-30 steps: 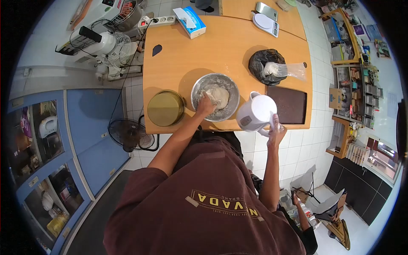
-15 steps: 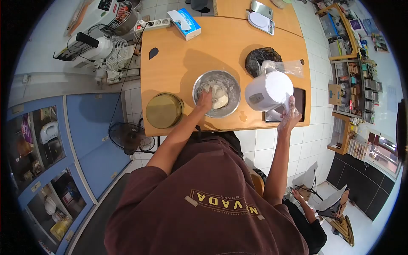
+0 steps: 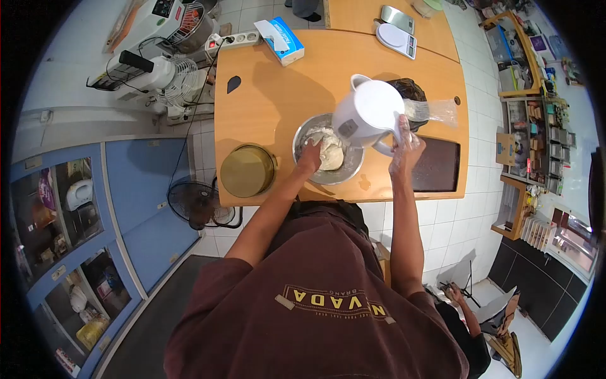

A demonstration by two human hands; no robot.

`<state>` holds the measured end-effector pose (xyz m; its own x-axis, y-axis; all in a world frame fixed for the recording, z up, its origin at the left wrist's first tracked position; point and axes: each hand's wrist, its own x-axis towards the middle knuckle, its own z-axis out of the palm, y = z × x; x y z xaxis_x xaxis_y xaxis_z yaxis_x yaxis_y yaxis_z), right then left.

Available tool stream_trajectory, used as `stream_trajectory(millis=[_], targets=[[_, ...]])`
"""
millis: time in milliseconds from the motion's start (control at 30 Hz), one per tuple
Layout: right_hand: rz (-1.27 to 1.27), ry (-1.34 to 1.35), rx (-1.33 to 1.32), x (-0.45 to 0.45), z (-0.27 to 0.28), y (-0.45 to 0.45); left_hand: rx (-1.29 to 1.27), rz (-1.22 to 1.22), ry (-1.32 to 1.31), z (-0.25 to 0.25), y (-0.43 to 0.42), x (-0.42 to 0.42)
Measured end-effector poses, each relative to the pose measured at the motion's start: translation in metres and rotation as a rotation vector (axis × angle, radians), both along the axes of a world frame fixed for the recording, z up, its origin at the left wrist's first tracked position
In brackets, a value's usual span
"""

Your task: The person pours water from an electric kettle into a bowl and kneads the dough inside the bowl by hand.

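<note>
A lump of pale dough [image 3: 332,155] lies in a round metal bowl [image 3: 355,172] near the table's front edge, with flour smeared inside the bowl. My left hand [image 3: 310,156] reaches into it and grips the dough's left side; the fingertips are partly hidden. My right hand [image 3: 407,150], dusted with white, is closed on the handle of a white plastic pitcher [image 3: 377,104]. The pitcher is held above the table and its spout side overlaps the bowl's right rim in view. Whether anything pours out of it, I cannot tell.
Left of the bowl stands an olive-green round container [image 3: 247,170]. A dark tray [image 3: 437,165], a black plastic bag [image 3: 410,88] and a clear bag [image 3: 442,112] lie at right. Farther back are a tissue box [image 3: 281,43] and a kitchen scale [image 3: 396,41]. Another person's arm [image 3: 464,306] shows lower right.
The pitcher in my right hand has moved left, from over the tray towards the bowl, uncovering the tray. My left hand stays at the dough. The whole view has shifted slightly.
</note>
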<state>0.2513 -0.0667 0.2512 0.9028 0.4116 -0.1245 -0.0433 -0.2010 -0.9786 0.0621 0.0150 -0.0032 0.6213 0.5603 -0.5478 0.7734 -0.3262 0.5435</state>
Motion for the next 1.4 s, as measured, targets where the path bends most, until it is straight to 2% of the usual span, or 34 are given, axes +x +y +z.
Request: stream_trajectory(millis=[167, 233, 267, 367, 400, 500, 533, 633, 667, 767, 900, 933, 1000, 1067, 1133, 1400], targets=[[0.132, 0.082, 0.101, -0.008, -0.018, 0.059, 0.047, -0.058, -0.015, 0.002, -0.002, 0.001], [0.256, 0.157, 0.01, -0.006, -0.03, 0.079, 0.044, -0.049, -0.051, 0.001, -0.003, -0.003], [0.238, 0.214, 0.056, -0.013, -0.038, 0.089, 0.068, -0.035, -0.084, 0.001, -0.006, -0.005], [0.282, 0.263, 0.067, -0.035, -0.03, 0.124, 0.181, -0.032, -0.209, -0.04, -0.018, -0.016], [0.291, 0.247, 0.122, -0.042, -0.038, 0.135, 0.141, -0.035, -0.141, -0.014, -0.015, -0.012], [0.324, 0.213, 0.251, -0.063, -0.061, 0.164, 0.102, 0.016, -0.175, -0.014, -0.017, -0.017], [0.396, 0.218, 0.187, -0.063, -0.073, 0.169, 0.11, 0.014, -0.116, -0.008, -0.019, -0.015], [0.457, 0.19, 0.117, -0.076, -0.105, 0.186, 0.049, 0.052, -0.158, -0.001, -0.017, -0.017], [0.471, 0.092, 0.168, -0.081, -0.115, 0.191, 0.021, 0.032, -0.128, -0.002, -0.016, -0.016], [0.467, 0.343, 0.18, -0.094, -0.108, 0.196, -0.023, 0.08, -0.15, -0.003, -0.018, -0.017], [0.509, 0.207, 0.01, -0.101, -0.128, 0.199, 0.007, 0.033, -0.231, -0.03, -0.021, -0.02], [0.499, 0.202, 0.04, -0.102, -0.133, 0.2, 0.0, 0.011, -0.193, -0.034, -0.023, -0.021], [0.473, 0.189, 0.101, -0.105, -0.141, 0.202, 0.082, 0.004, -0.304, -0.058, -0.032, -0.023], [0.466, 0.17, 0.114, -0.107, -0.145, 0.202, 0.076, 0.033, -0.349, -0.062, -0.032, -0.024], [0.469, 0.141, 0.107, -0.107, -0.147, 0.201, -0.023, 0.101, -0.329, -0.029, -0.024, -0.021], [0.499, 0.138, 0.175, -0.096, -0.18, 0.196, -0.084, 0.043, -0.175, 0.017, -0.006, -0.02]])
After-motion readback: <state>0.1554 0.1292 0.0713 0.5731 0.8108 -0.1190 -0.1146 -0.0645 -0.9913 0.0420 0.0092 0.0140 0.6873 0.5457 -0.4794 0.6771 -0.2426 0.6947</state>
